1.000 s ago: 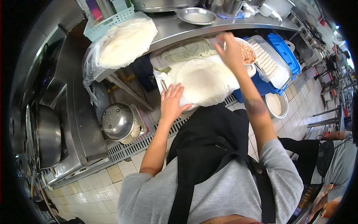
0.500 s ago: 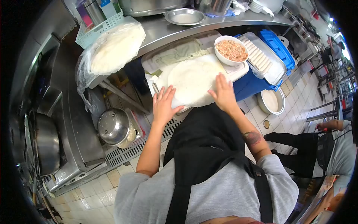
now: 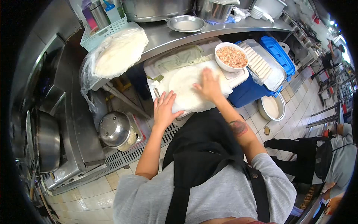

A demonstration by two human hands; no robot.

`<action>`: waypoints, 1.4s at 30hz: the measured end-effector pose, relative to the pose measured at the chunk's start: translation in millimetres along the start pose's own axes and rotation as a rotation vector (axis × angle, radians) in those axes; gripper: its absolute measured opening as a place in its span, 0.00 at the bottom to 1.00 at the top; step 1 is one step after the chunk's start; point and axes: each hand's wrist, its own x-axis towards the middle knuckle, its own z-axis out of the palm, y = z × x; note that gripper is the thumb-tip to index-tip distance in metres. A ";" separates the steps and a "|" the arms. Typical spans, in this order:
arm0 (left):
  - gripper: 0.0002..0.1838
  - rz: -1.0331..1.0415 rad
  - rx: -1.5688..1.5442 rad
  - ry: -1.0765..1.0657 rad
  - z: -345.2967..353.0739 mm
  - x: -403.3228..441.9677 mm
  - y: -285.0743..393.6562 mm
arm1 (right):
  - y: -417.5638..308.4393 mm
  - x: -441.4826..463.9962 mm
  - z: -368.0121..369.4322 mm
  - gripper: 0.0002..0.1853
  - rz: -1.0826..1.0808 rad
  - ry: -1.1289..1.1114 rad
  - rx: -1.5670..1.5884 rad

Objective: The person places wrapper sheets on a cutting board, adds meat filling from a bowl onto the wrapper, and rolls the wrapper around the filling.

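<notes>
A thin round white wrapper sheet (image 3: pixel 182 81) lies on a white board (image 3: pixel 225 86) in front of me. My left hand (image 3: pixel 164 109) rests flat with fingers spread at the left edge of the sheet. Over the sheet's right part lies my right hand (image 3: pixel 209 86), slightly blurred, its fingers extended and thumb apart. Beside the board's far right corner stands a white bowl (image 3: pixel 218 64) of pinkish-orange chopped filling (image 3: pixel 232 56). A folded pale green cloth (image 3: pixel 181 58) lies behind the sheet. Near my left fingers, a thin metal utensil (image 3: pixel 156 93) is partly hidden.
A tray (image 3: pixel 275 80) of several white rolls (image 3: pixel 257 61) sits on a blue container (image 3: pixel 242 95). Plastic-wrapped round sheets (image 3: pixel 121 52) lie at the left counter end. A metal plate (image 3: pixel 186 24) stands on the steel counter. A pot (image 3: pixel 271 108) stands on the floor; another person (image 3: pixel 302 149) is at right.
My right hand has moved left and slightly away from me across the sheet. My left hand stays nearly in place. The view has shifted slightly.
</notes>
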 end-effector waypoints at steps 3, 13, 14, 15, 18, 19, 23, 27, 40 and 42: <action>0.44 0.001 -0.009 -0.016 2.0 -2.2 2.8 | -18.4 10.6 6.8 0.53 -0.177 -0.120 0.153; 0.44 -0.025 -0.022 -0.018 -2.9 -1.7 3.3 | 28.5 -37.8 5.5 0.56 -0.025 -0.038 0.100; 0.44 -0.027 -0.015 -0.019 -2.0 -2.0 3.4 | 30.5 -56.4 -4.0 0.56 -0.042 -0.093 0.083; 0.44 -0.024 -0.029 -0.019 -0.7 -2.8 2.8 | 31.0 -75.1 -17.1 0.56 -0.058 -0.148 0.070; 0.44 -0.015 -0.043 -0.017 -0.9 -1.8 0.5 | 43.9 -96.6 -40.9 0.53 -0.021 -0.242 0.010; 0.44 -0.016 -0.037 -0.018 -1.3 -2.0 1.4 | 48.9 -97.8 -48.5 0.52 0.005 -0.261 -0.016; 0.47 -0.018 -0.095 -0.017 -7.1 -3.1 1.7 | 57.4 -36.7 -94.8 0.37 -0.030 -0.070 -0.075; 0.47 0.017 -0.309 -0.007 -19.6 -7.7 -6.5 | 14.1 40.8 -150.5 0.24 -0.405 0.640 0.274; 0.36 0.127 -0.369 0.115 6.6 -18.5 -36.6 | -30.4 154.1 -166.5 0.14 -0.509 0.589 0.314; 0.36 0.119 -0.377 0.116 5.5 -18.7 -35.3 | -42.8 133.2 -162.4 0.15 -0.584 0.912 0.260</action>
